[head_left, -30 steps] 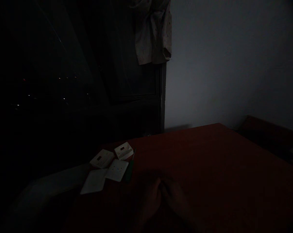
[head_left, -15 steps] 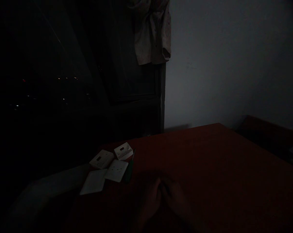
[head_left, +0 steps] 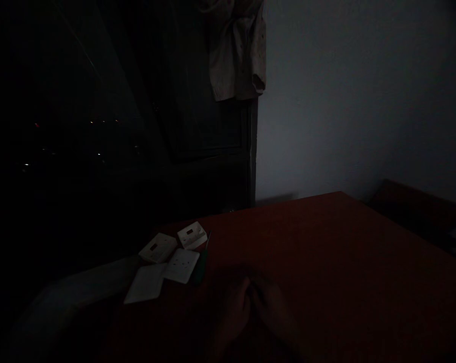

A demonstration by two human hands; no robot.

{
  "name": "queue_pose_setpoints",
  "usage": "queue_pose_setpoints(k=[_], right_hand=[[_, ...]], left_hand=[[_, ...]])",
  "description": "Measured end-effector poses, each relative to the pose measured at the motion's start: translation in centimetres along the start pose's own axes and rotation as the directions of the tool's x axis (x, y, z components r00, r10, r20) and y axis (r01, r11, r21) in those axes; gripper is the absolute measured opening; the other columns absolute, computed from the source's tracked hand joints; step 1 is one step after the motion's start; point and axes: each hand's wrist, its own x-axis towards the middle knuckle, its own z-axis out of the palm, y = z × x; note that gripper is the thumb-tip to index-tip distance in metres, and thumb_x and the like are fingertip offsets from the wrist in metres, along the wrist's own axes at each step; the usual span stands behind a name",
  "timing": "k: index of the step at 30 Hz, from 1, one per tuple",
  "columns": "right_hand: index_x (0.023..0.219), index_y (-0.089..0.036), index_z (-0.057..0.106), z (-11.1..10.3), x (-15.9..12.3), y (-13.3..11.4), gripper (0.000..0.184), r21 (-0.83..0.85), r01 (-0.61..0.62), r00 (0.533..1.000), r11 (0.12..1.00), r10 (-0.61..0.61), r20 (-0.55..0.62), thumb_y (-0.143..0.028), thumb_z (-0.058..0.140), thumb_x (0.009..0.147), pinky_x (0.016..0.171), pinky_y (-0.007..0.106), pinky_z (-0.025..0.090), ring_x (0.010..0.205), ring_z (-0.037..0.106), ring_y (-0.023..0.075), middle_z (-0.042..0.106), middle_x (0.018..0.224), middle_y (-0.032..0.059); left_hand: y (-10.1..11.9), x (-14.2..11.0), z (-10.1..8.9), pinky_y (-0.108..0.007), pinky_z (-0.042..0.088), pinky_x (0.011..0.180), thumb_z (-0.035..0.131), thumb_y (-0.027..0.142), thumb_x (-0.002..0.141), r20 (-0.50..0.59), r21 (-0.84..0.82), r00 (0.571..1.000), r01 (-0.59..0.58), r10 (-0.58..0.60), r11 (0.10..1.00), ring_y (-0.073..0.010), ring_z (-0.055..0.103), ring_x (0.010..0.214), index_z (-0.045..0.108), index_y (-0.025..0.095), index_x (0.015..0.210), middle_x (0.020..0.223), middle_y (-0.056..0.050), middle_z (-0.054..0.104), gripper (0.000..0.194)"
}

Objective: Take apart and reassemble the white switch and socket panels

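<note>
In deep shadow, my left hand and my right hand rest together on the red-brown table. They touch at the fingertips, and their fingers look curled closed. Whatever may be between them is hidden in the dark. To their left lies a green-handled screwdriver, its thin shaft pointing away from me. Beside it is a white socket faceplate, next to a plain white plate. Behind these sit two white mounting boxes, each with a dark rectangular slot.
A dark window with small lights beyond stands on the left. Cloth hangs at its right edge, beside a pale wall. A dark reddish piece of furniture stands past the table's right edge.
</note>
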Motion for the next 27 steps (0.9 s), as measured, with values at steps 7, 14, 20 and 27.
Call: queue_pose_setpoints(k=[7, 14, 20, 27], right_hand=[[0.104, -0.018, 0.067, 0.0, 0.0, -0.1, 0.032, 0.016, -0.012, 1.0, 1.0, 0.012, -0.005, -0.016, 0.04, 0.086, 0.085, 0.028, 0.047, 0.095, 0.065, 0.0185, 0.071, 0.104, 0.0087], [0.106, -0.019, 0.067, 0.0, 0.0, 0.0, 0.034, 0.012, 0.001, 1.0, 1.0, -0.001, 0.001, -0.017, 0.039, 0.087, 0.086, 0.029, 0.047, 0.097, 0.065, 0.0193, 0.07, 0.108, 0.0093], [0.105, -0.019, 0.067, 0.0, -0.1, -0.2, 0.033, 0.008, -0.014, 1.0, 1.0, 0.014, -0.004, -0.017, 0.039, 0.088, 0.086, 0.028, 0.047, 0.097, 0.065, 0.0183, 0.07, 0.105, 0.0089], [0.106, -0.019, 0.066, -0.2, -0.1, -0.5, 0.034, 0.025, -0.004, 1.0, 1.0, 0.004, 0.004, -0.014, 0.038, 0.087, 0.086, 0.028, 0.047, 0.096, 0.065, 0.0181, 0.07, 0.104, 0.0083]], left_hand=[[-0.3, 0.1, 0.3, -0.034, 0.039, 0.102, 0.038, 0.012, 0.087, 0.017, 0.045, 0.999, 0.026, -0.027, 0.999, -0.0213, 0.054, 0.118, 0.054, 0.019, 0.127, 0.129, -0.01, 0.059, 0.044], [-0.1, 0.1, -0.1, -0.031, 0.042, 0.098, 0.038, 0.011, 0.086, -0.018, -0.02, 0.999, -0.038, 0.037, 0.999, -0.019, 0.058, 0.109, 0.055, 0.023, 0.124, 0.12, -0.006, 0.064, 0.043], [0.4, 0.0, -0.5, -0.031, 0.042, 0.097, 0.039, 0.009, 0.085, -0.01, -0.011, 1.0, -0.028, 0.028, 1.0, -0.0193, 0.059, 0.108, 0.057, 0.022, 0.119, 0.119, -0.007, 0.064, 0.04], [0.8, 0.0, -0.8, -0.033, 0.04, 0.101, 0.039, 0.008, 0.084, 0.001, 0.003, 1.0, -0.02, 0.02, 1.0, -0.0204, 0.056, 0.115, 0.055, 0.02, 0.124, 0.126, -0.008, 0.061, 0.044]])
